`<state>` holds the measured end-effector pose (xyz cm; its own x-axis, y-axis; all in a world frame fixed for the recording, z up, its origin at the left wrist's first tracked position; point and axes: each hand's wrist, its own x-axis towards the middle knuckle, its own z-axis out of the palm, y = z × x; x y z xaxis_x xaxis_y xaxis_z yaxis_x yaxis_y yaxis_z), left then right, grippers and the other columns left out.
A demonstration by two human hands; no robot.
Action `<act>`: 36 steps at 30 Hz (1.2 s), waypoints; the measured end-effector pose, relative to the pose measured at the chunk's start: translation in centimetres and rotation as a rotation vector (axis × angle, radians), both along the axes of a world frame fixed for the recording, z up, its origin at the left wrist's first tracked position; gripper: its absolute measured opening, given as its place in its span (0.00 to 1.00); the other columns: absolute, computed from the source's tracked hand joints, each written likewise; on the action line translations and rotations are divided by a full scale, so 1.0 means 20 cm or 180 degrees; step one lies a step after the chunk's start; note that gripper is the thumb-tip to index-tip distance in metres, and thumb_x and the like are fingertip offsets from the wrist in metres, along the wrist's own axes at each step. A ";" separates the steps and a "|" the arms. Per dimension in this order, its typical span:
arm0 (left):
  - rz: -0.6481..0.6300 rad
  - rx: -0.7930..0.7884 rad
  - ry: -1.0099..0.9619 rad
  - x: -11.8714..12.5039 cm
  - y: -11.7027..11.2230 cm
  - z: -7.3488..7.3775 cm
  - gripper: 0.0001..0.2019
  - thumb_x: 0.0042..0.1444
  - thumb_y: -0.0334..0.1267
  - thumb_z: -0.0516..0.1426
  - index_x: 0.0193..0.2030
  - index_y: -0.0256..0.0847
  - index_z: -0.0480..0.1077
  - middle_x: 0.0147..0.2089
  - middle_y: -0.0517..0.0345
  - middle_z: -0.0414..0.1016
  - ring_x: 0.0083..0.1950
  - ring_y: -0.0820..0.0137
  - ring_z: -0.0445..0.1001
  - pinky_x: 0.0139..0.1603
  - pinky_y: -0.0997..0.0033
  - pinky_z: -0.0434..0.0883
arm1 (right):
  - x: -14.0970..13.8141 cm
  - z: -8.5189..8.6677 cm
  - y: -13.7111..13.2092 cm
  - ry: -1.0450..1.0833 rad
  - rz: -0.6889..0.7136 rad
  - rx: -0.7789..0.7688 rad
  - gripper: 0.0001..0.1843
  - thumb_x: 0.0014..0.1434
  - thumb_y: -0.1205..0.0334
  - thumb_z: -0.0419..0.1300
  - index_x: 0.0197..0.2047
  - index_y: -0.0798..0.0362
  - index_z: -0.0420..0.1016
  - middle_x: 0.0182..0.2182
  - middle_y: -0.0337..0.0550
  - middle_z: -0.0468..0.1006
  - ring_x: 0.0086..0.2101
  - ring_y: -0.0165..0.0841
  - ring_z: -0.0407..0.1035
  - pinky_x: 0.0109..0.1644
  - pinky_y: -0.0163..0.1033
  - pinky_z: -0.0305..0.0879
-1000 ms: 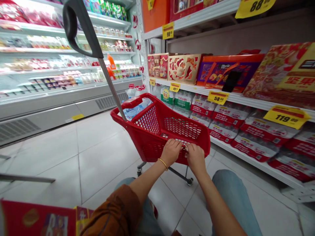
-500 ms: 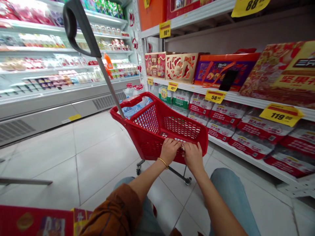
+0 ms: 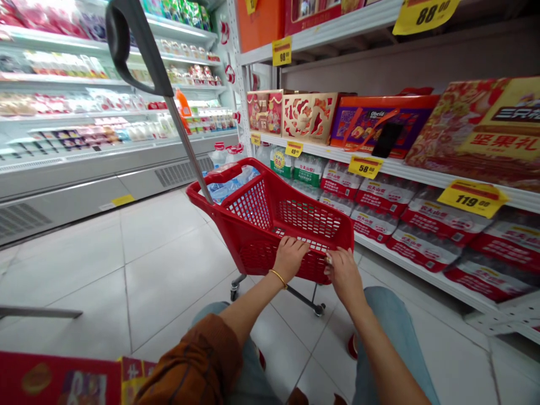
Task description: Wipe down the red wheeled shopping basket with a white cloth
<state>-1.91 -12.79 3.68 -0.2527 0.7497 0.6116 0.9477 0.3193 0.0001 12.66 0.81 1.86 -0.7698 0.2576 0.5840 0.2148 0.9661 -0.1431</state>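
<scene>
Cart: A red plastic shopping cart (image 3: 257, 256) with holes in its sides stood on small wheels on the floor, right in front of the person's knees.

Left hand: The left hand (image 3: 290, 259) was closed over the near top edge of the cart and held on to it. A gold bangle (image 3: 277, 278) sat on that wrist, and a brown sleeve (image 3: 189, 360) covered the arm higher up.

Right hand: The right hand (image 3: 345, 275) held the same edge, just beside the left hand. Its fingers (image 3: 331, 260) curled over the edge. I could not tell if they held anything else.

In the cart: Clear plastic water bottles (image 3: 228, 188) lay in the far end.

Cart handle: A long metal pole (image 3: 185, 146) rose from the cart, with a black handle (image 3: 120, 39) at the top. Neither hand touched it.

Near the person: Blue jeans (image 3: 392, 326) covered the knees, and a red box (image 3: 54, 382) showed at the bottom of the view.

Right side: White shelves (image 3: 405, 169) held packs of bottled water (image 3: 426, 219) and bright gift boxes (image 3: 310, 115). Yellow price tags (image 3: 472, 198) hung on the shelf edges.

Left side: A long cold food case (image 3: 84, 197) stood there, full of packets.

Floor: The floor was made of big pale tiles (image 3: 177, 264).
</scene>
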 end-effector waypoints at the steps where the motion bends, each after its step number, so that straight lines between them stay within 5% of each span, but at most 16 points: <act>1: -0.0013 0.0011 -0.0013 0.00 0.00 0.00 0.11 0.65 0.40 0.49 0.45 0.44 0.71 0.39 0.57 0.76 0.42 0.66 0.68 0.51 0.61 0.61 | 0.01 -0.01 0.01 -0.0023 -0.0001 -0.0024 0.17 0.54 0.75 0.51 0.47 0.56 0.70 0.41 0.51 0.75 0.50 0.43 0.65 0.62 0.55 0.54; 6: -0.0050 0.0048 -0.0150 0.00 0.00 0.00 0.11 0.65 0.40 0.49 0.45 0.45 0.72 0.38 0.58 0.76 0.42 0.66 0.67 0.50 0.61 0.60 | 0.03 -0.01 0.01 -0.0160 -0.0085 -0.0144 0.20 0.52 0.77 0.51 0.48 0.57 0.69 0.39 0.48 0.75 0.41 0.39 0.67 0.62 0.54 0.52; 11: -0.0012 0.0076 -0.0282 0.01 0.01 0.00 0.11 0.65 0.39 0.50 0.45 0.46 0.73 0.38 0.59 0.77 0.42 0.66 0.66 0.50 0.61 0.61 | -0.01 0.00 -0.02 -0.0296 -0.0347 -0.0111 0.21 0.50 0.78 0.52 0.48 0.59 0.70 0.40 0.51 0.75 0.40 0.40 0.66 0.51 0.46 0.61; 28: -0.0004 0.0087 -0.0310 0.00 0.01 0.01 0.11 0.63 0.33 0.50 0.45 0.44 0.73 0.39 0.58 0.77 0.42 0.65 0.67 0.48 0.61 0.62 | -0.24 0.10 -0.17 -0.0550 -0.0262 0.0010 0.16 0.61 0.72 0.51 0.51 0.57 0.69 0.42 0.50 0.74 0.40 0.40 0.64 0.43 0.42 0.60; 36: -0.0051 0.0076 -0.0208 -0.01 -0.01 0.01 0.10 0.64 0.36 0.51 0.45 0.46 0.73 0.39 0.58 0.77 0.42 0.66 0.68 0.51 0.61 0.60 | -0.14 0.13 -0.12 -0.0515 0.0023 -0.0090 0.24 0.53 0.76 0.57 0.54 0.54 0.68 0.42 0.47 0.76 0.43 0.40 0.68 0.57 0.49 0.57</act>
